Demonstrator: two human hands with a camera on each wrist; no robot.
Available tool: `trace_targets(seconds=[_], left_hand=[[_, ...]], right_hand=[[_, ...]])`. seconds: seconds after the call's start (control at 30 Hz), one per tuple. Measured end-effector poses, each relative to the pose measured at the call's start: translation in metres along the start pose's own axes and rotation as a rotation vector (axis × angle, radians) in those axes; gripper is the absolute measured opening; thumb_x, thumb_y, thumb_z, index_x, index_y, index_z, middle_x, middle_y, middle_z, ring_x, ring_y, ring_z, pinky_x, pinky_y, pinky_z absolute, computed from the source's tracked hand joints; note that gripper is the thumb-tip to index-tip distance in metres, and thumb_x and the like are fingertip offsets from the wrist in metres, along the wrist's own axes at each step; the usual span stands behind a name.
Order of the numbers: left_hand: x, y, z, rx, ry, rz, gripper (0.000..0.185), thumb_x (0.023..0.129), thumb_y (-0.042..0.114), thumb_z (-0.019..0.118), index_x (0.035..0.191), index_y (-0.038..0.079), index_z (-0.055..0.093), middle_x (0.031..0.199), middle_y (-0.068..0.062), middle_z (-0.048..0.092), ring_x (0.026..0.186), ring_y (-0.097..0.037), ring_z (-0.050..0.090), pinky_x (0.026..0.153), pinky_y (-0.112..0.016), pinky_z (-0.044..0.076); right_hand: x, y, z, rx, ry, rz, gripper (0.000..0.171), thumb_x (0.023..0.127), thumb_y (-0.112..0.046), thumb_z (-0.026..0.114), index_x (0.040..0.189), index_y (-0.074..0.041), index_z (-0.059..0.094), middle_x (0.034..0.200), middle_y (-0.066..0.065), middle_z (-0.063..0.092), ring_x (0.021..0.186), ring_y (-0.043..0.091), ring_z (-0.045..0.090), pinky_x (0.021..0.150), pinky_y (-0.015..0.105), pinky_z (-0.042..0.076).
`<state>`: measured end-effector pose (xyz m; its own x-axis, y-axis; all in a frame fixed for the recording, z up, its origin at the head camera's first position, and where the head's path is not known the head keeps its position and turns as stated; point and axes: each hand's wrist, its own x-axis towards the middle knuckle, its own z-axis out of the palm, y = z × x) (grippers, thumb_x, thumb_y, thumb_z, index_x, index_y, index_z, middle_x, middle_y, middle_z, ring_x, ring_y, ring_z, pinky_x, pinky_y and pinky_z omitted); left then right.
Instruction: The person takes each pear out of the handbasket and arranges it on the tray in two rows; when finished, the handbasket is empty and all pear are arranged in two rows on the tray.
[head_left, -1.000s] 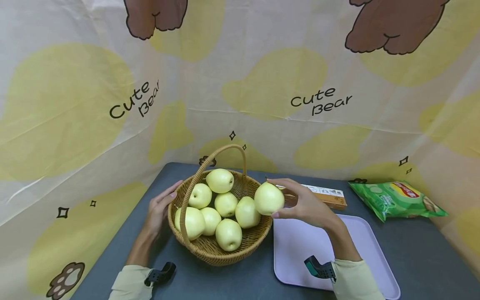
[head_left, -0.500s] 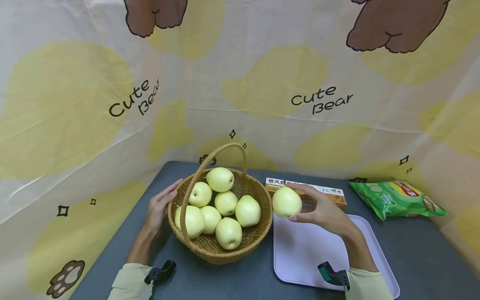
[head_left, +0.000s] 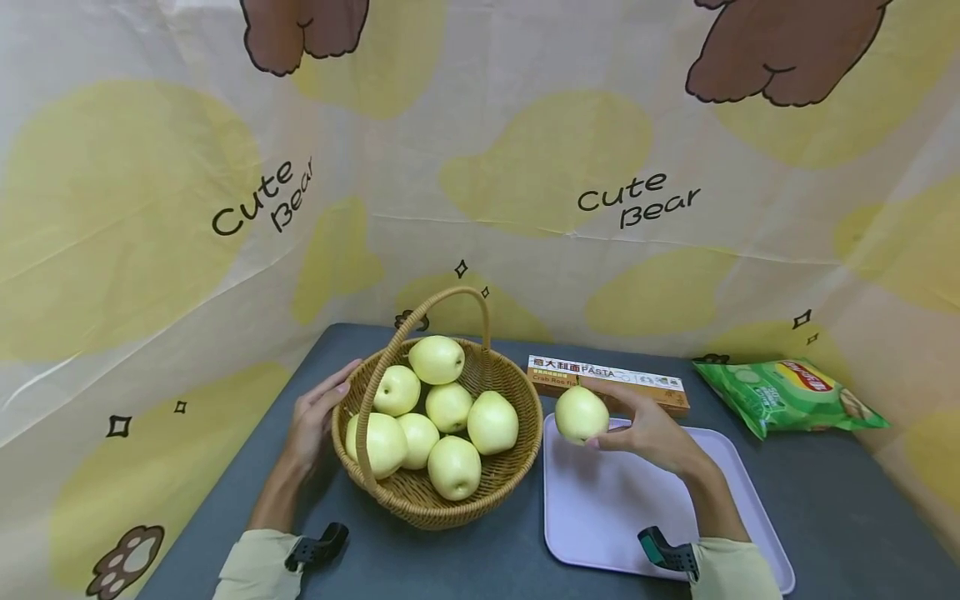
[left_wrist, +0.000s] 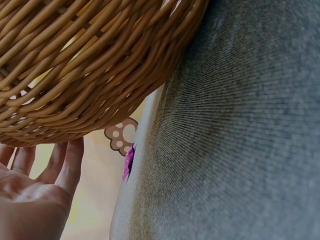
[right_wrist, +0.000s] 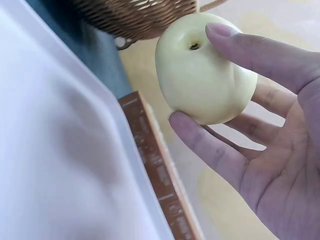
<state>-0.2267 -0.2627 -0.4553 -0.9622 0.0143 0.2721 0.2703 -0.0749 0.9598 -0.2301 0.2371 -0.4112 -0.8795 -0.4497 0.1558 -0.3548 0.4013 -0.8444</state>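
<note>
1. A cream cloth backdrop (head_left: 495,133) with yellow patches and brown bear prints is hanging behind the scene.
2. A dark blue-grey desk (head_left: 420,562) is carrying the objects.
3. A flat lilac tray (head_left: 600,517) with rounded corners is lying on its right part.
4. A tan woven wicker basket (head_left: 435,517) with an arched handle is standing just left of the tray.
5. A glossy green crisps bag (head_left: 795,396) is lying at the far right.
6. A long brown-and-white pasta carton (head_left: 663,399) is lying beyond the tray.
7. The left hand (head_left: 311,425) is touching the basket's left side, its grip wide, fingers extended.
8. The right hand (head_left: 648,433) is holding a round, pale yellow-green fruit (head_left: 581,415) in a thumb-and-fingers grip, above the tray's far left corner.
9. Seven similar pale fruits (head_left: 454,467) are sitting inside the basket.
</note>
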Motion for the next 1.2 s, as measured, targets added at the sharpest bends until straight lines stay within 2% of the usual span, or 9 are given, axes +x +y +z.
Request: trace_targets(seconds=[0.1,0.33,0.47,0.7,1.0,1.2], left_hand=[[-0.001,-0.001,0.0,0.001,-0.002,0.001,0.049,0.114,0.022,0.049,0.157,-0.002,0.048,0.155,-0.003,0.059,0.135,-0.009,0.061,0.107,-0.021,0.052],[-0.001,-0.002,0.0,-0.001,0.003,0.013,0.049,0.113,0.021,0.05,0.156,-0.003,0.049,0.153,-0.003,0.061,0.134,-0.009,0.062,0.106,-0.02,0.052],[-0.001,-0.002,0.0,-0.01,0.009,0.01,0.049,0.113,0.02,0.05,0.156,-0.004,0.049,0.15,0.001,0.063,0.133,-0.009,0.062,0.106,-0.021,0.052],[-0.002,-0.003,0.0,-0.006,0.009,0.006,0.048,0.113,0.02,0.05,0.156,-0.004,0.049,0.152,-0.002,0.062,0.134,-0.009,0.062,0.106,-0.021,0.052],[-0.001,-0.001,0.002,-0.028,0.01,0.018,0.049,0.113,0.019,0.05,0.155,-0.006,0.048,0.142,0.012,0.067,0.128,-0.004,0.065,0.104,-0.021,0.053],[-0.001,-0.001,0.002,-0.034,0.007,0.02,0.049,0.113,0.018,0.049,0.155,-0.006,0.047,0.141,0.012,0.068,0.128,-0.004,0.065,0.104,-0.021,0.054]], right_hand=[[0.0,0.008,0.001,-0.016,-0.006,0.032,0.082,0.084,-0.022,0.092,0.156,-0.014,0.054,0.155,0.014,0.055,0.131,0.04,0.058,0.105,0.061,0.048],[0.001,0.023,0.005,-0.031,-0.028,0.113,0.083,0.083,-0.025,0.091,0.155,-0.01,0.053,0.156,0.019,0.052,0.128,0.042,0.06,0.101,0.063,0.051],[0.001,0.027,0.008,-0.046,-0.034,0.148,0.083,0.082,-0.028,0.091,0.154,-0.012,0.055,0.156,0.018,0.053,0.125,0.041,0.06,0.098,0.056,0.052],[0.004,0.031,0.014,-0.041,-0.058,0.199,0.088,0.079,-0.027,0.093,0.156,-0.012,0.053,0.157,0.019,0.051,0.123,0.042,0.063,0.093,0.047,0.053],[0.006,0.031,0.02,-0.021,-0.082,0.19,0.091,0.078,-0.025,0.093,0.157,-0.009,0.05,0.159,0.02,0.049,0.125,0.044,0.059,0.093,0.045,0.053],[0.006,0.031,0.019,-0.015,-0.09,0.175,0.092,0.078,-0.023,0.093,0.157,-0.008,0.05,0.159,0.021,0.049,0.125,0.044,0.059,0.093,0.045,0.053]])
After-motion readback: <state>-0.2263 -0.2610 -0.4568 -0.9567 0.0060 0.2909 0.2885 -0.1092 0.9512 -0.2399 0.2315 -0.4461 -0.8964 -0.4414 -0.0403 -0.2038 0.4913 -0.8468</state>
